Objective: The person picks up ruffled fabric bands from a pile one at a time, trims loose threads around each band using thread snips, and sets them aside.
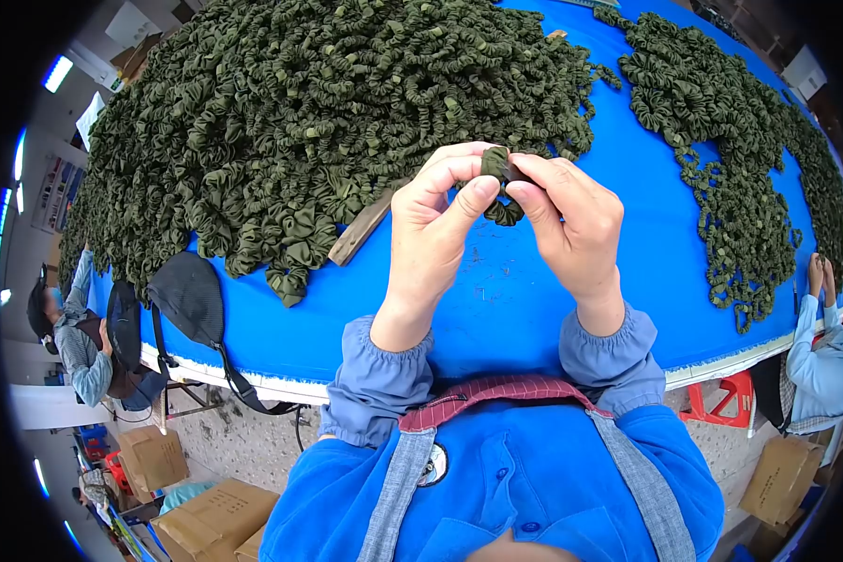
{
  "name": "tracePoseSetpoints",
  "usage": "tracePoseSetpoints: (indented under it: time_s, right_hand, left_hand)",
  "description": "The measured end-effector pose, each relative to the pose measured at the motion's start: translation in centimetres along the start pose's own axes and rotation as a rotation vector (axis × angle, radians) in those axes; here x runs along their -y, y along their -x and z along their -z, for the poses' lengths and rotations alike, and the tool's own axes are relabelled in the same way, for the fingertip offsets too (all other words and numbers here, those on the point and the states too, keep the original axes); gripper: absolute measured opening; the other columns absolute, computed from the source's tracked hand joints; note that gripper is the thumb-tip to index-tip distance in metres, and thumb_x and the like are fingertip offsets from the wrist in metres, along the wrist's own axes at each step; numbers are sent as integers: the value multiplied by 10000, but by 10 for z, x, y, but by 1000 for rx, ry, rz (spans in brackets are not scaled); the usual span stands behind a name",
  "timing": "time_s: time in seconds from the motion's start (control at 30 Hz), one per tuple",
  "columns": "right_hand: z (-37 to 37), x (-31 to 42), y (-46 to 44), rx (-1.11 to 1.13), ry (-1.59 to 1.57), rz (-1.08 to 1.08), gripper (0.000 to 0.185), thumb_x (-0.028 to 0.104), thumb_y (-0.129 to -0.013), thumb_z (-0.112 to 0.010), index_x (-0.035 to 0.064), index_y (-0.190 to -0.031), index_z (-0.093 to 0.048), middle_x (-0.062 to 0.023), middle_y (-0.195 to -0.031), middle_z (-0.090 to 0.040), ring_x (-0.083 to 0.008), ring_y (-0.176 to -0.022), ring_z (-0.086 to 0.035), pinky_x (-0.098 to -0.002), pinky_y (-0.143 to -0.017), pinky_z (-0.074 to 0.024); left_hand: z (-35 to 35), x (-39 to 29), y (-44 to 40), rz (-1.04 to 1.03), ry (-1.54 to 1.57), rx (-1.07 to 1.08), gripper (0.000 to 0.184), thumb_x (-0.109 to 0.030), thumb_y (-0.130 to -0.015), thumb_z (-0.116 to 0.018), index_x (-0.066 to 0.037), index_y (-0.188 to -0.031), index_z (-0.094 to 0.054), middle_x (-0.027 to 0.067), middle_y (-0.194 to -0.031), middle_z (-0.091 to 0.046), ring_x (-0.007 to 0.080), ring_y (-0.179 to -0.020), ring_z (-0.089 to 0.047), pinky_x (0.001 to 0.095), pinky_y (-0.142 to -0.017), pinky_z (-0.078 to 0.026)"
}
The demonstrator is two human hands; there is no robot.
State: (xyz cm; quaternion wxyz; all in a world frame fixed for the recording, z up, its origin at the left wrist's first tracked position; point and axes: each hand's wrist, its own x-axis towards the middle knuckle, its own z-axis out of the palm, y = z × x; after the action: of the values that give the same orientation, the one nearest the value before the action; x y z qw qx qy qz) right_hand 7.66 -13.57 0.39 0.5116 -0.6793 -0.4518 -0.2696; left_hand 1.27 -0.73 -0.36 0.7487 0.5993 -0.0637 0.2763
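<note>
Both my hands meet over the blue-covered table, pinching one dark green gathered fabric ring (495, 163) between thumbs and fingers. My left hand (437, 211) holds its left side, and my right hand (576, 217) grips the right side. Part of the ring hangs below my fingertips. Behind my hands rises a large heap of similar green scrunched rings (347, 94). A flat wooden stick (362, 228) lies at the heap's front edge, left of my left hand. Dark thread scraps are scattered on the cloth below my hands.
More green rings (721, 122) form a second pile at the right. A black bag (189, 298) with a strap lies at the table's left edge. People (84, 342) (826, 361) sit at both sides. Cardboard boxes (217, 520) stand on the floor.
</note>
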Motion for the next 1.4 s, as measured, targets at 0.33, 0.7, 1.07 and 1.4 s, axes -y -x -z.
tracePoseSetpoints:
  time_s: [0.33, 0.7, 1.07, 1.4]
  right_hand:
    - [10, 2, -1, -166, -170, -243, 228, 52, -744, -690, 8, -961, -639, -57, -767, -619, -141, -559, -490, -237, -493, -399]
    - [35, -39, -5, -177, 92, -200, 241, -36, -682, -671, 33, -912, -641, -47, -807, -656, -131, -629, -583, -245, -555, -461]
    - [331, -207, 67, -575, 441, -880, 297, 281, -778, -628, 9, -892, -663, -98, -833, -681, -211, -678, -581, -298, -634, -450]
    - [185, -79, 4, -792, 40, -460, 127, 110, -895, -565, 30, -959, -641, 45, -601, -478, -8, -471, -330, -161, -404, -221]
  left_hand:
    - [-1, 4, -2, -9, 35, -31, 123, -23, -831, -615, 13, -946, -637, 105, -1092, -585, 162, -960, -538, 252, -824, -438]
    - [28, 25, -20, 11, -380, -142, 187, -89, -870, -594, 9, -1027, -617, 108, -1000, -633, 136, -822, -583, 216, -729, -470]
    - [96, 113, -10, -83, -1614, 126, 228, -165, -737, -658, -74, -946, -656, 54, -1055, -573, 276, -839, -595, 382, -814, -424]
    - [76, 79, -16, 157, -1345, -13, 217, -96, -778, -643, -47, -988, -621, 59, -996, -580, 216, -814, -591, 330, -803, -422]
